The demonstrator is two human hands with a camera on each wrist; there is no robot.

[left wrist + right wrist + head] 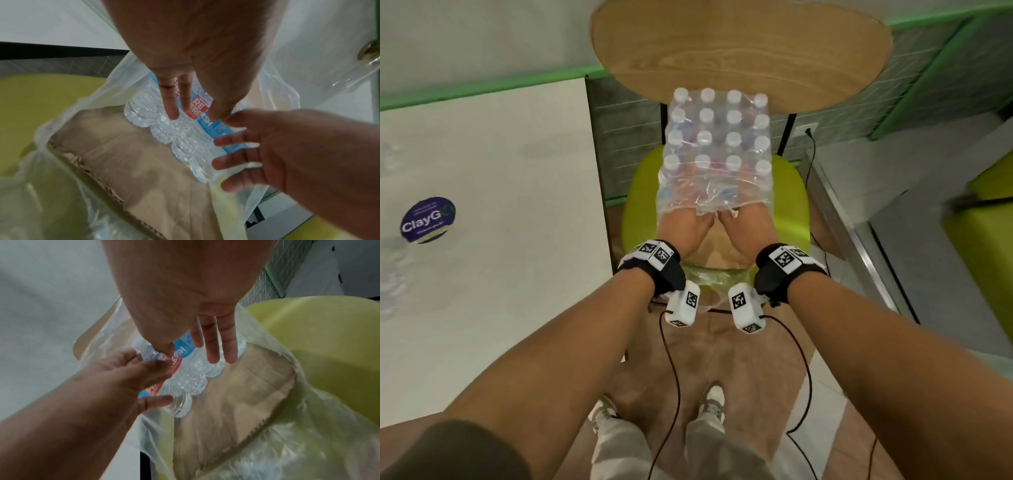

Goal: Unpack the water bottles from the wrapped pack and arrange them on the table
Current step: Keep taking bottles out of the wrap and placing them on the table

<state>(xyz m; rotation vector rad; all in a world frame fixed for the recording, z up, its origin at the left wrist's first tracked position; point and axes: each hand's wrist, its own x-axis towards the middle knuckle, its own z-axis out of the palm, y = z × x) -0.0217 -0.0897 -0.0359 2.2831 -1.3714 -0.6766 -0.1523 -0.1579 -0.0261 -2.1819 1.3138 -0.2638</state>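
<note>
The wrapped pack of water bottles [717, 144] stands on a brown cardboard tray [717, 253] on a lime-green chair seat [640, 205]. Its clear wrap [722, 198] is torn open at the near end. Both hands reach in under the loose film. In the left wrist view my left hand [195, 113] lays straight fingers on the front bottles [164, 129], which have red and blue labels. My right hand [189, 355] also has straight fingers touching the bottles [195, 381]. The left hand [148, 381] has a bottle between its thumb and fingers. In the head view the film hides the fingertips.
A white table [500, 205] with a dark round sticker [428, 219] lies to the left of the chair. A round wooden tabletop [739, 48] stands beyond the pack. Another green seat [983, 246] is at the right. Black cables [671, 359] hang from both wrists.
</note>
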